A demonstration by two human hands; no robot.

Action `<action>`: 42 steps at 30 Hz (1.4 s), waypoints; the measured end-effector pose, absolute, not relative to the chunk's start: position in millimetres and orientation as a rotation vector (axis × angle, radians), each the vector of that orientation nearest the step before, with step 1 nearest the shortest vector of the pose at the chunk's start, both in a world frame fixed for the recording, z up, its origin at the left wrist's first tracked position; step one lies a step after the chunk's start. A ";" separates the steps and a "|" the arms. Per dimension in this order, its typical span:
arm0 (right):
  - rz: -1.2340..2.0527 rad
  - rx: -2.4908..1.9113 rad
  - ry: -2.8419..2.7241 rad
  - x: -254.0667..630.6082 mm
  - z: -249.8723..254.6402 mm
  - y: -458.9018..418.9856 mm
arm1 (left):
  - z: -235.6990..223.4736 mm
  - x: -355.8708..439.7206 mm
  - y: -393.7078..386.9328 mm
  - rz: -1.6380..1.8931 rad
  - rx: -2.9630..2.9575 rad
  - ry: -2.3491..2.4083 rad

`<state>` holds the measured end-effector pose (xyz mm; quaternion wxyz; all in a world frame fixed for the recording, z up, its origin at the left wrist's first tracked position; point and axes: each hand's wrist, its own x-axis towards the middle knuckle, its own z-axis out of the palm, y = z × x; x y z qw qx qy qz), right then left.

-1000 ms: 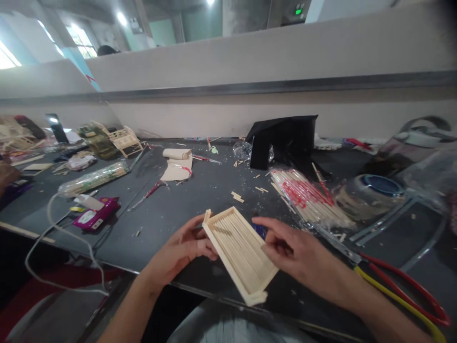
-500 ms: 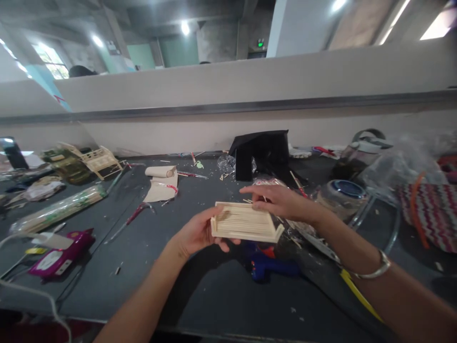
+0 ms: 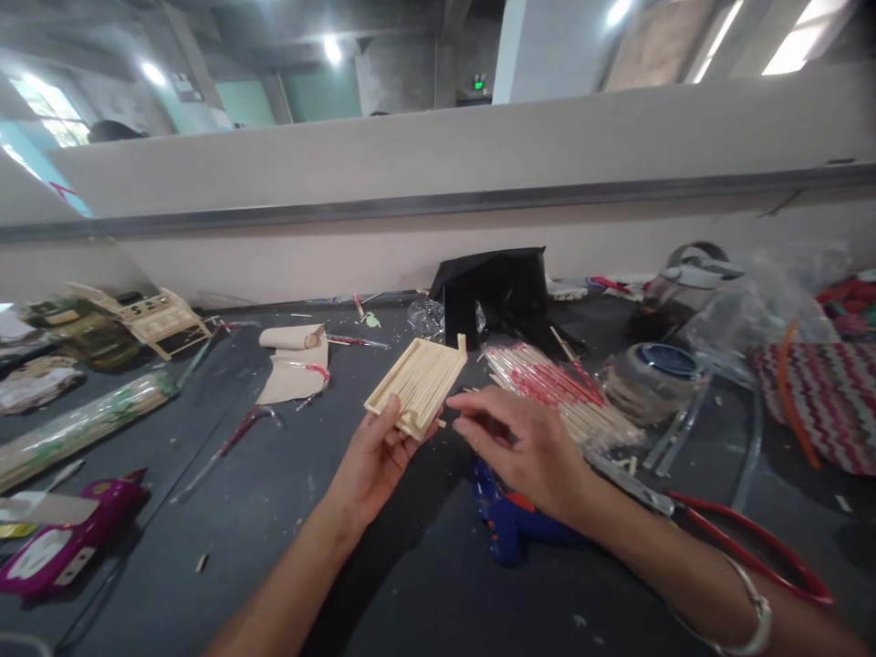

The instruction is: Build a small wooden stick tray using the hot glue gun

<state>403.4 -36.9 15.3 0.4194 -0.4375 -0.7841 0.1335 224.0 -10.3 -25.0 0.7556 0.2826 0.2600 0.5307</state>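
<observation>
My left hand (image 3: 380, 447) grips a small wooden stick panel (image 3: 421, 379), thumb on top and fingers beneath. The panel is made of thin sticks laid side by side, with raised edges and a short stub standing at its far right corner. Just right of it, my right hand (image 3: 524, 443) hangs with fingers bent and slightly apart, touching nothing that I can see. Under that hand lies a blue glue gun (image 3: 510, 538), partly covered by the hand and forearm. Behind it rests a plastic-wrapped bundle of thin wooden sticks (image 3: 547, 379).
Red-handled pliers (image 3: 753, 538) and a clear jar (image 3: 650, 383) lie to the right. On the left are a purple glue gun (image 3: 75, 529), a wrapped stick pack (image 3: 88, 420), a rolled cloth (image 3: 294, 360) and a wooden model (image 3: 161, 319). A black stand (image 3: 493, 292) is at the back.
The panel has been turned, its right end swinging away from me. My right hand has come off the panel and moved nearer to me. The view has shifted slightly right.
</observation>
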 end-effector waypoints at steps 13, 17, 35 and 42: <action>0.401 -1.124 -2.030 388.1 -8.9 -41.8 | -31.5 237.2 -18.0 1.204 0.661 0.625; 0.405 -1.165 -2.006 385.4 -12.1 -41.2 | -32.5 239.6 -21.5 1.197 0.674 0.644; 0.413 -1.140 -2.059 381.5 -20.2 -37.8 | -32.9 239.0 -23.1 1.203 0.615 0.717; 0.558 -1.146 -1.919 384.6 -16.9 -38.3 | -32.0 236.0 -18.1 1.278 0.621 0.699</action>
